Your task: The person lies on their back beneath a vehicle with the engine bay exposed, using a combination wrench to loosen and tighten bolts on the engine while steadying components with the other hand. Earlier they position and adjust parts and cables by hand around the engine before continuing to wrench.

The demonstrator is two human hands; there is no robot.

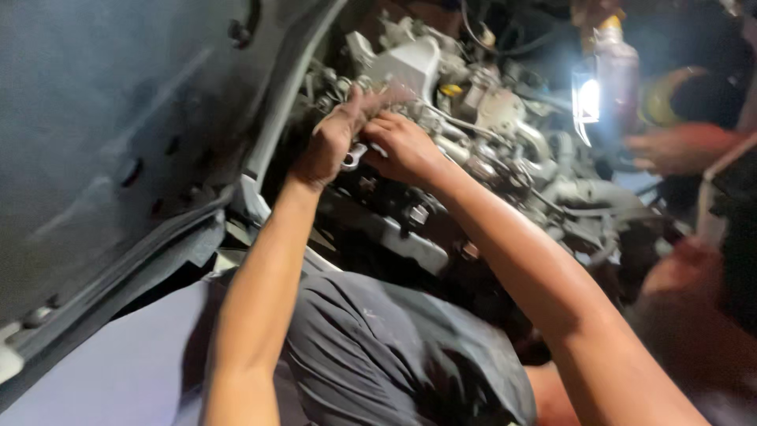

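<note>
hands at work over an engine (473, 118) beneath a raised hood (110, 142). left hand (331, 142) closed around a metal wrench (352, 158); right hand (402, 146) curled just beside it, touching the wrench. work lamp (585, 99) glows at upper right, near a co-worker's hand (670, 150).

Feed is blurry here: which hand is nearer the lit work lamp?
Right. The right hand sits over the engine, on the side toward the work lamp. The left hand is beside it, farther from the lamp.
</note>
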